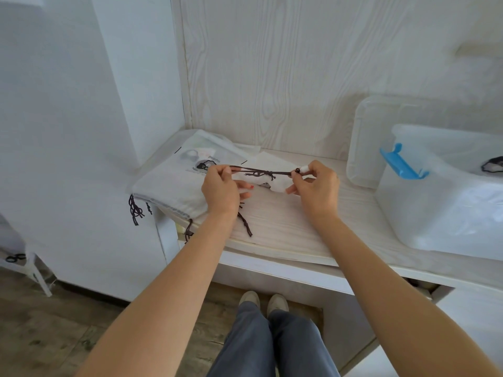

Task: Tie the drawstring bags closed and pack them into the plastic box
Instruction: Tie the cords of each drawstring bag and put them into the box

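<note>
A small white drawstring bag [275,183] hangs bunched between my hands above the shelf. Its dark cord [258,172] is stretched taut, with a knot near the middle. My left hand [221,190] pinches the cord's left end. My right hand [317,187] pinches the right end close to the bag's neck. A stack of flat white drawstring bags [174,183] lies at the shelf's left corner, their dark cords [135,209] dangling over the edge. The clear plastic box [446,208] with a blue latch [402,164] stands at the right, lined with white material.
The box's clear lid [364,142] leans against the wood-grain back wall. The white shelf top [299,229] has a front edge just before my arms. A white wall closes the left side. Below are my legs and feet on a wooden floor.
</note>
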{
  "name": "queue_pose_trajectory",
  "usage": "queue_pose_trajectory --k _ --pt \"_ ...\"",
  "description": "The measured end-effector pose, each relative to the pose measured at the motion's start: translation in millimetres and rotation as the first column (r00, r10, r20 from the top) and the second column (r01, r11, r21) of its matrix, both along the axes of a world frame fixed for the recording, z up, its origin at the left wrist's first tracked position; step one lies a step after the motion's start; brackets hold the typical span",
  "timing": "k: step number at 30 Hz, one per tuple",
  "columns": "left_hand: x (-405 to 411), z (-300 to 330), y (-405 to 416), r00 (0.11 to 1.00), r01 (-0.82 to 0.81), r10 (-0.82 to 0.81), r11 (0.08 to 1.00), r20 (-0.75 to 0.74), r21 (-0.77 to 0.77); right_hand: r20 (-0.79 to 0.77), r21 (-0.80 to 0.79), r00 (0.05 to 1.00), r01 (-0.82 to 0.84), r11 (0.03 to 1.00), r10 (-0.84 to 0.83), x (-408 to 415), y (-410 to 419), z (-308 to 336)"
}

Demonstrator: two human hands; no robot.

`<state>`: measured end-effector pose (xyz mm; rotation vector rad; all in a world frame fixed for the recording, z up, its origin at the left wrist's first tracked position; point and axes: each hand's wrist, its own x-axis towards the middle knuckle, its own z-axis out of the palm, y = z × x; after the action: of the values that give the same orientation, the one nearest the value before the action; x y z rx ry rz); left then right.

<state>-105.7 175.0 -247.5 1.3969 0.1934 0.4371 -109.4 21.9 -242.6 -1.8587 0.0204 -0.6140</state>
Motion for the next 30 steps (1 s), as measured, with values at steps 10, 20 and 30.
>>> queue_pose_trajectory --k 10,20,30 --pt "0.2 1.1 -6.3 0.989 0.143 -0.147 0.986 0.035 0.083 0.034 -0.548 0.999 0.045 0.835 -0.031 -4.0 2.9 3.7" --pt "1.5 17.1 -12.6 0.986 0.149 -0.159 0.975 0.049 0.166 -0.19 -0.91 0.977 -0.139 0.39 -0.097 16.0 21.4 32.4" --pt "18.8 75.5 -21.2 0.983 0.181 -0.16 0.921 -0.09 0.344 -0.202 -0.476 0.979 -0.076 0.876 -0.025 14.6 -12.3 121.2"
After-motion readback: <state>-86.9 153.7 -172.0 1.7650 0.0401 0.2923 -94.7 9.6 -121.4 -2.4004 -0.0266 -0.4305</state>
